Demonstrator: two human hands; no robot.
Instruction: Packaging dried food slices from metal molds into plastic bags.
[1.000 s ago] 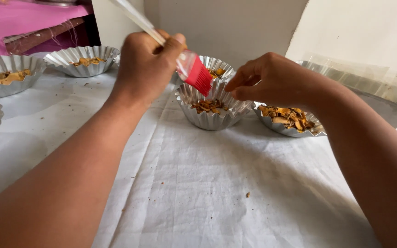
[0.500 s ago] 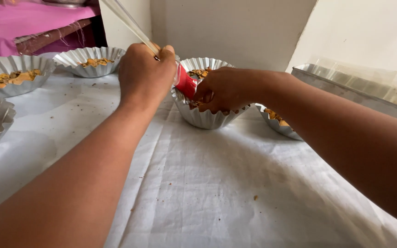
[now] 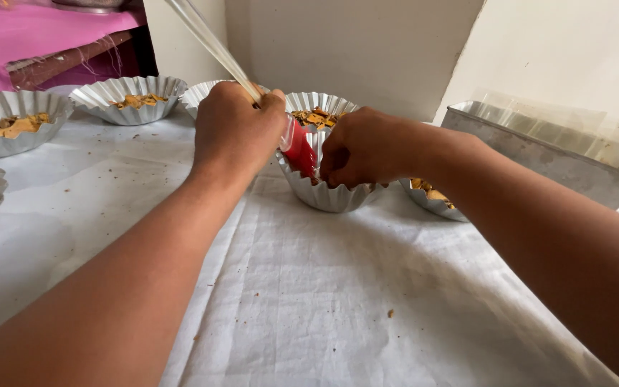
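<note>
My left hand [image 3: 236, 129] grips a brush [image 3: 299, 150] with a clear handle and a red silicone head. The red head dips into a fluted metal tart mould [image 3: 327, 193] in the middle of the white cloth. My right hand [image 3: 363, 147] rests on that mould's rim, fingers curled over the top, and covers most of what is inside. Just behind it stands another fluted mould [image 3: 318, 107] holding chopped nuts.
More fluted moulds with nut pieces stand at the back left [image 3: 132, 99] and far left [image 3: 8, 127], and one [image 3: 431, 197] under my right forearm. A rectangular metal loaf pan [image 3: 553, 154] stands at the right. A pink cloth [image 3: 37, 32] lies beyond the table.
My right hand slid left onto the centre mould and now covers it. The brush head dropped from above the mould down into it. Both hands sit closer together.
</note>
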